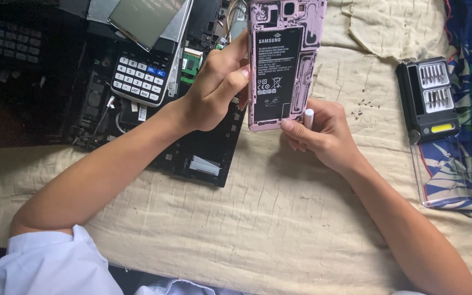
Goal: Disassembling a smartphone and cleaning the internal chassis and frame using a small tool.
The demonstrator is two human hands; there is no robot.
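A pink smartphone (301, 33) with its back cover off stands upright in front of me, its black battery facing me. My left hand (217, 87) grips the phone's left edge, thumb pressed against the side. My right hand (323, 134) holds the phone's bottom corner with the thumb and also clasps a small white tool (308, 116) whose tip pokes up beside the phone's lower right edge.
An opened black laptop base (203, 158) lies at the left, with a calculator (140, 74) and a loose screen panel (143, 19) on it. A screwdriver bit case (431, 98) with a clear lid sits at the right. A beige quilted cloth (258, 218) covers the surface.
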